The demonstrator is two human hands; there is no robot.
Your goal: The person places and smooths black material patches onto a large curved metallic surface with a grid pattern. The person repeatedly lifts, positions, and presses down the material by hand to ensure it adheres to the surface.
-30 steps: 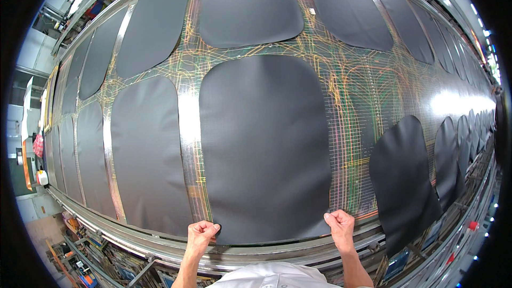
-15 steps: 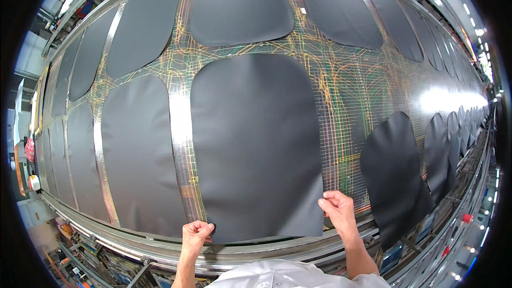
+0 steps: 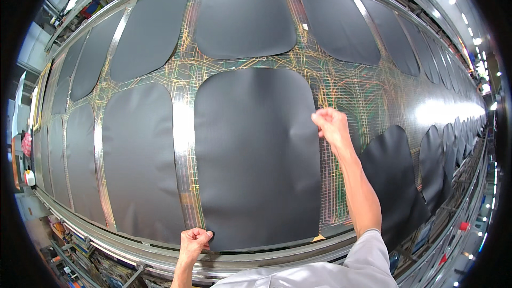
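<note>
A large black sheet (image 3: 256, 154) with rounded far corners lies in front of me on a long table (image 3: 346, 96) marked with many coloured lines. My left hand (image 3: 194, 241) is closed, thumb and fingers pinching the sheet's near left corner. Farther up, my right hand (image 3: 333, 124) is closed on the sheet's right edge, and a slight dimple shows in the material beside the fingertips. The sheet's near edge runs close to the metal rail (image 3: 256, 258) at the table's front.
Similar black sheets lie to the left (image 3: 138, 154) and along the far row (image 3: 245, 16). At right, another black sheet (image 3: 392, 181) hangs over the front edge, with several more beyond it. Shelves with clutter (image 3: 98, 258) stand below the table at lower left.
My right hand has moved from the sheet's near right corner up along its right edge. The near right corner now lies flatter. My left hand stays at the near left corner.
</note>
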